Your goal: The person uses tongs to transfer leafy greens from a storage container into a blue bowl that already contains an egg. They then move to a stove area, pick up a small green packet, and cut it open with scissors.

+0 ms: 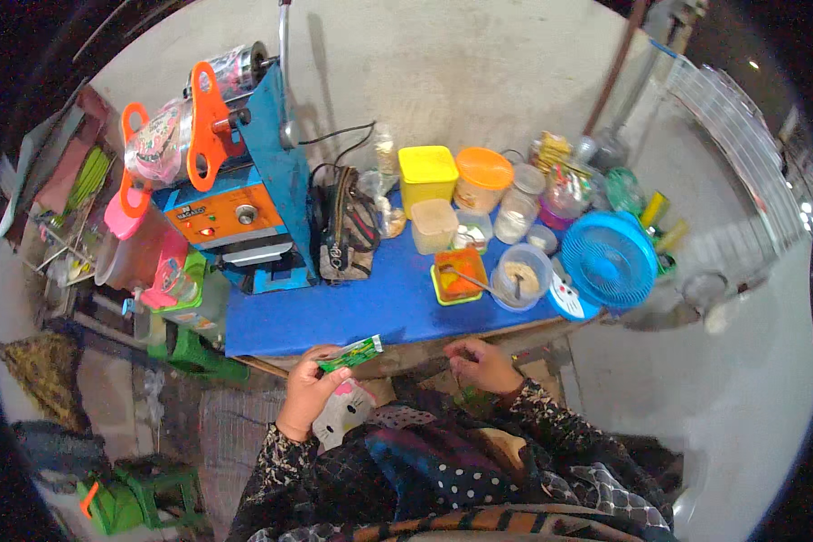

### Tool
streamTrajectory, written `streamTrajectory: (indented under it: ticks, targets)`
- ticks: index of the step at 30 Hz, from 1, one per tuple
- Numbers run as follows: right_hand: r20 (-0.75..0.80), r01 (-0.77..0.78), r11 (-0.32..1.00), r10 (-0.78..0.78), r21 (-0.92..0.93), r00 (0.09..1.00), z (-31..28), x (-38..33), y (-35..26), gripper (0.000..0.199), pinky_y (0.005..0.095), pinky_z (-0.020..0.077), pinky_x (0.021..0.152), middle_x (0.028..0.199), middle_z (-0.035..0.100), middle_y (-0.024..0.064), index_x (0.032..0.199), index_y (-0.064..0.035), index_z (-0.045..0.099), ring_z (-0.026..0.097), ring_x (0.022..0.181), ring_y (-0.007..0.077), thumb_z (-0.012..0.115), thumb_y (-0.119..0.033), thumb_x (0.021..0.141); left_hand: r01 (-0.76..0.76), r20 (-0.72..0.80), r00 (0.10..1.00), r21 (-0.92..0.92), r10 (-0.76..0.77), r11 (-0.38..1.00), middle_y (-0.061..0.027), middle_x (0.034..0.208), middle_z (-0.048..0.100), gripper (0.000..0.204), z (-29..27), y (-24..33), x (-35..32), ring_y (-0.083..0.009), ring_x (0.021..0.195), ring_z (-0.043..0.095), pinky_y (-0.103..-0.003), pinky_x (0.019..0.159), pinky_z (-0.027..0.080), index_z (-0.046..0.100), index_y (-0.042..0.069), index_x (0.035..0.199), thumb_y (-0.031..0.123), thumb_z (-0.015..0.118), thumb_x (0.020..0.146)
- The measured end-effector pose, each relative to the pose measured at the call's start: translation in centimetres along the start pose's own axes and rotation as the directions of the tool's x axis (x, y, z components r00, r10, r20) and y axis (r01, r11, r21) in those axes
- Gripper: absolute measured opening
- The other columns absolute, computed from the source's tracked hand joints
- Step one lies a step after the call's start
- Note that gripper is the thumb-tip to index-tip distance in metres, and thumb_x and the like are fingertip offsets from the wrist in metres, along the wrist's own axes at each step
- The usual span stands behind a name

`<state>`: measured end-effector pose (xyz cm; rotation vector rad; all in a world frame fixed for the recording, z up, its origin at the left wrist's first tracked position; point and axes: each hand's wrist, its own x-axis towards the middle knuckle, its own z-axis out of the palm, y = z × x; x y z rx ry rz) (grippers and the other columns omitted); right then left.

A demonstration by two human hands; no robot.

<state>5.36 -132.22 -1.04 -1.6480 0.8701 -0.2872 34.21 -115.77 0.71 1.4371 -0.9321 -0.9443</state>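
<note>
Green sachet, low centre of the frame, is pinched in the left hand before the blue table. The right hand, fingers curled, appears to hold something small; I cannot tell what. Likely opening comes next, needing a firm tear.

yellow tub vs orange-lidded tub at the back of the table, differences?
The yellow tub is square, opaque, yellow all over. The orange-lidded tub is round, with a pale see-through body under its orange lid. The yellow tub sits to its left. Both stand upright, lids on, side by side on the blue table.
</note>
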Motion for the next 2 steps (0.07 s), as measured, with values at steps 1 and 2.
streamTrajectory:
  ticks: [1,2]
  targets:
    - [0.043,-0.037,0.999,0.037,-0.01,0.998,-1.3,1.3,-0.7,0.028,0.0273,0.0488,0.077,0.101,0.061,0.0021,0.114,-0.0027,0.056,0.058,0.086,0.0099,0.061,-0.017,0.09,-0.036,-0.018,0.999,0.069,0.037,0.997,-0.0078,0.103,0.062,0.035,0.3,0.2,0.7,-0.0169,0.095,0.058,-0.03,0.087,0.047,0.056,0.002,0.115,0.008,0.069,0.082]
    - [0.033,0.032,0.995,-0.029,-0.09,0.999,-2.0,3.3,0.7,0.031,0.0287,0.0492,0.079,0.102,0.061,0.0032,0.116,-0.0032,0.056,0.058,0.085,0.0118,0.062,-0.02,0.09,-0.062,-0.019,0.998,0.105,0.064,0.993,-0.008,0.106,0.061,0.037,0.7,0.8,1.2,-0.0163,0.098,0.056,-0.03,0.09,0.045,0.055,0.004,0.117,0.009,0.069,0.083]
